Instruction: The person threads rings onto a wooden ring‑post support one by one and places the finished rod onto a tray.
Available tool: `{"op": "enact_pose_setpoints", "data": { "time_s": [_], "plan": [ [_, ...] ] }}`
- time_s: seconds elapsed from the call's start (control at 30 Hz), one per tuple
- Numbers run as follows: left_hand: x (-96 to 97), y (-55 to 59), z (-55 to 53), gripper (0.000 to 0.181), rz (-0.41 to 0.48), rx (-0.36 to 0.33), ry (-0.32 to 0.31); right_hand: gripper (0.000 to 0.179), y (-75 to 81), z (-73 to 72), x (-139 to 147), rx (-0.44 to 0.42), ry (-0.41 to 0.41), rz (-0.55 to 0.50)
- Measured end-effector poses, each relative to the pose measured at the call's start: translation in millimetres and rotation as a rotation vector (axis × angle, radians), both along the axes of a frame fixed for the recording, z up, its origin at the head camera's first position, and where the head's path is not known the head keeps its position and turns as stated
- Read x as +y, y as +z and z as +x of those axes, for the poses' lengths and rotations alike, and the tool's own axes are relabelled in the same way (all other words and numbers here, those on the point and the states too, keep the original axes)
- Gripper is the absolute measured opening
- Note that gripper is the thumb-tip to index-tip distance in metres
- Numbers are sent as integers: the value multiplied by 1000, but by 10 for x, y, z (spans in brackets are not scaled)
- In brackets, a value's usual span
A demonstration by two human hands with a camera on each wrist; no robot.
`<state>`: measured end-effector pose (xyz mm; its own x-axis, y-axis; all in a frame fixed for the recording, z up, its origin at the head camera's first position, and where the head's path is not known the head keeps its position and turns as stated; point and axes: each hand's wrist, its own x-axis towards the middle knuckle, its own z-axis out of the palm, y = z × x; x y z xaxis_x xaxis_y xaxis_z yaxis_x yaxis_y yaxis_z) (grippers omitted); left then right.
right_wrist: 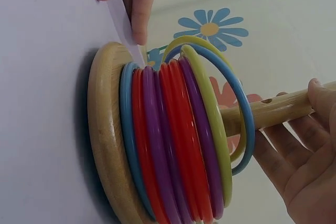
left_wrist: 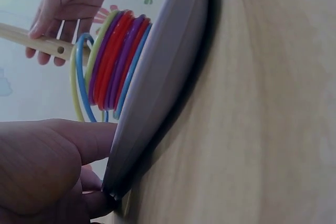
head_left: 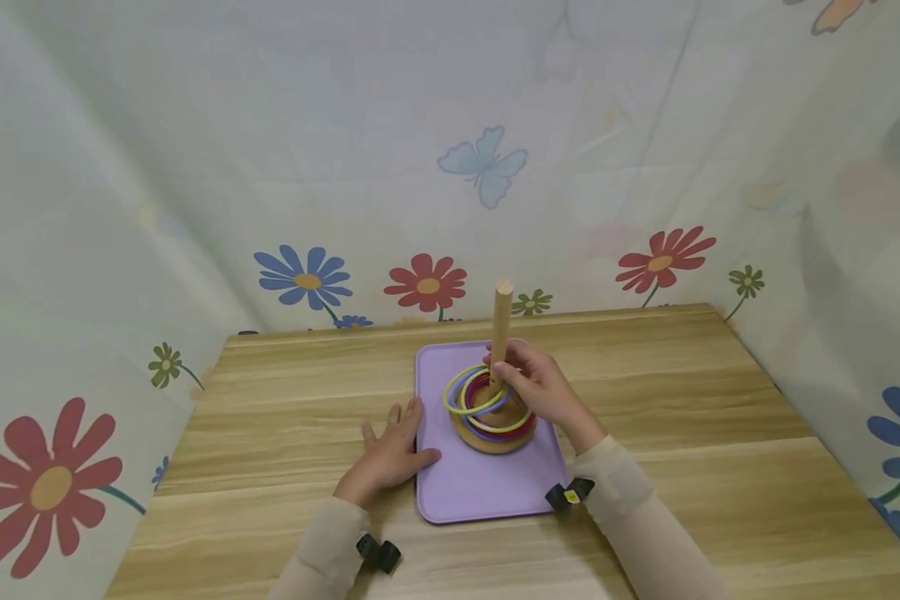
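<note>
A ring toss stand with a round wooden base and an upright peg stands on a lilac tray. Red, purple, blue and yellow rings lie stacked around the peg. Above them a loose blue ring and a yellow ring hang tilted round it. My right hand holds the peg above the rings, thumb on the near side, fingers behind. My left hand holds the tray's left edge, its thumb over the rim and its fingers spread along the outside.
The wooden table runs back to a hanging white cloth printed with flowers and butterflies. Similar cloth stands at both sides. A small black camera sits at the left wrist and another camera at the right.
</note>
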<state>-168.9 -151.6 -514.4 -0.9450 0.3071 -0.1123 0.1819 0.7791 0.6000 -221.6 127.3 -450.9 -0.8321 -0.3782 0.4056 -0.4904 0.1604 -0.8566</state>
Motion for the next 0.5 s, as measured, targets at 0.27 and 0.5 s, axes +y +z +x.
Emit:
{"op": "enact_pose_setpoints", "data": {
  "time_s": [0.27, 0.5],
  "plan": [
    [-1, -24, 2, 93, 18, -14, -8, 28, -79, 3, 24, -2, 7, -37],
    [-23, 18, -43, 93, 11, -37, -29, 30, -89, -8, 30, -36, -14, -28]
  ]
}}
